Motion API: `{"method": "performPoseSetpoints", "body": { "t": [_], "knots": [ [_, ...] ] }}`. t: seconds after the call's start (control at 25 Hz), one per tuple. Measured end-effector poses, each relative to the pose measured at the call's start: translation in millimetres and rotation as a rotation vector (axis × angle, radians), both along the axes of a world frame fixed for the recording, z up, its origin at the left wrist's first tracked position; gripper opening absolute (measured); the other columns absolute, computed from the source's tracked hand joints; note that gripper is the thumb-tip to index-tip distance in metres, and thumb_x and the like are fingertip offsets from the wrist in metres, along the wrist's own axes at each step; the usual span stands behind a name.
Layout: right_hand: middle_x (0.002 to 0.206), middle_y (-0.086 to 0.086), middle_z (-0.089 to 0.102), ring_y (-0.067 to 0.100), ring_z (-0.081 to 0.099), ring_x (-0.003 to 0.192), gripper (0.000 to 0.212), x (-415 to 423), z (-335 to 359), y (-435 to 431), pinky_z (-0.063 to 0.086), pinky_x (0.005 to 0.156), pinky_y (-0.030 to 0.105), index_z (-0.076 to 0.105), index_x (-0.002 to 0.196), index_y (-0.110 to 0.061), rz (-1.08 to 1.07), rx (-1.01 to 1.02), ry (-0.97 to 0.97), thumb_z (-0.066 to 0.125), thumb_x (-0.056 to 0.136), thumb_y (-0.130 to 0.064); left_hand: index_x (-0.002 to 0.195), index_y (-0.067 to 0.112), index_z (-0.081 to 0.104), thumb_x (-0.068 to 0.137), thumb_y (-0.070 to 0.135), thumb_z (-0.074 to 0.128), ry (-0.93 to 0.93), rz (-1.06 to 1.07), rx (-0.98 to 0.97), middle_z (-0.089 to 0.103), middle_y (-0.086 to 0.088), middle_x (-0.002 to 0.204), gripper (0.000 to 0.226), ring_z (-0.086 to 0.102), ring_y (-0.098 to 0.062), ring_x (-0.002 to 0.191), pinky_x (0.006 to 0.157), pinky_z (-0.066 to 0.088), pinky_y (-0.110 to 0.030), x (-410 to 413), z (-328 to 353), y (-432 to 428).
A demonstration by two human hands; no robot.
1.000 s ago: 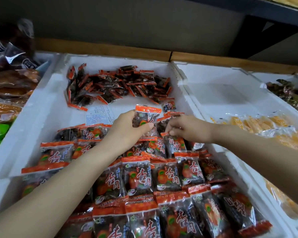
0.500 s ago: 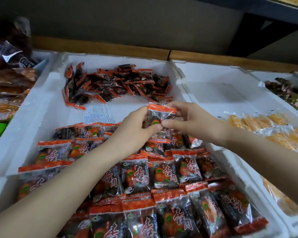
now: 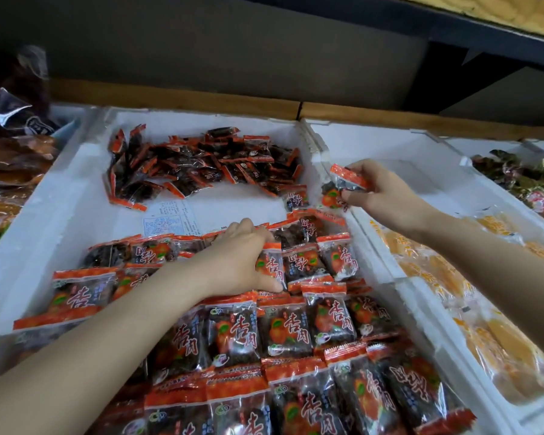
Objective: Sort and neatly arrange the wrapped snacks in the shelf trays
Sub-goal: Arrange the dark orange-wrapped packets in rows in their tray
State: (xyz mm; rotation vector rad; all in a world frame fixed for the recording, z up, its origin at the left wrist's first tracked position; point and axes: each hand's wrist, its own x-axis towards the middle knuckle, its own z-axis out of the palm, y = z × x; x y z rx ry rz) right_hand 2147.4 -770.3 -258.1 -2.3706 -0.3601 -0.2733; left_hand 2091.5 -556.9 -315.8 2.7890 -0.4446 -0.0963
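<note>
- Right hand pinches one red-topped packet in a narrow grip, lifted over the tray's 2 o'clock edge, likely to turn it label-up.
- Left hand, grip wide, lies flat on the rows at 6 o'clock, probably steadying them.
- White tray has a loose heap at 12 o'clock.
- The neighbouring tray at 3 o'clock holds yellow snacks.

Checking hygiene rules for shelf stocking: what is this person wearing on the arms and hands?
Nothing visible. The left hand and right hand have no gloves and no ring shows. The left arm and right arm are bare to the frame edge: no sleeves, watch or bracelet.
</note>
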Motion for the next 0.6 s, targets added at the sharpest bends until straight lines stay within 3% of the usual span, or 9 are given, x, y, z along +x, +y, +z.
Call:
{"method": "performPoseSetpoints", "body": {
  "t": [0.16,0.24,0.32,0.48,0.6],
  "knots": [
    [0.088,0.004,0.054,0.018,0.048,0.083,0.014,28.1,-6.0,10.4,0.037,0.063,0.016,0.049,0.100,-0.013,0.069,-0.109,0.028,0.051,0.090,-0.004,0.147,0.020,0.025,0.090,0.059,0.042,-0.063,-0.031,-0.009,0.036,-0.002,0.142,0.071,0.029,-0.018,0.132,0.109,0.024,-0.033,4.0,-2.5,-3.4],
    [0.095,0.009,0.053,0.022,0.050,0.091,0.012,40.6,-15.2,15.3,0.037,0.071,0.027,0.050,0.101,-0.010,0.137,-0.284,0.154,0.049,0.091,-0.005,0.150,0.021,0.019,0.091,0.059,0.038,-0.060,-0.075,0.016,0.030,-0.001,0.150,0.073,0.026,-0.017,0.137,0.112,0.021,-0.034,10.3,-0.6,-11.4],
    [0.101,0.012,0.050,0.025,0.048,0.101,0.015,48.3,-21.3,18.0,0.033,0.076,0.030,0.050,0.105,-0.013,0.152,-0.497,0.223,0.049,0.091,-0.008,0.151,0.019,0.016,0.091,0.059,0.041,-0.013,-0.121,0.070,0.025,-0.003,0.154,0.076,0.023,-0.020,0.140,0.115,0.019,-0.035,16.8,1.6,-20.7],
    [0.132,0.012,0.045,0.027,0.033,0.124,0.049,55.5,-25.1,23.4,0.025,0.100,0.036,0.037,0.137,-0.013,0.135,-0.898,0.037,0.045,0.088,-0.008,0.149,0.018,0.026,0.086,0.055,0.056,0.029,-0.149,0.052,0.036,-0.005,0.141,0.079,0.033,-0.022,0.132,0.110,0.030,-0.037,26.2,2.3,-31.4],
    [0.144,0.008,0.041,0.024,0.030,0.135,0.061,57.0,-33.3,26.0,0.014,0.112,0.039,0.028,0.144,-0.019,0.209,-0.901,0.052,0.042,0.087,-0.004,0.147,0.019,0.030,0.083,0.052,0.062,0.005,-0.160,0.013,0.039,-0.004,0.134,0.079,0.037,-0.021,0.128,0.106,0.034,-0.034,26.6,-2.0,-33.6]
  ]
}}
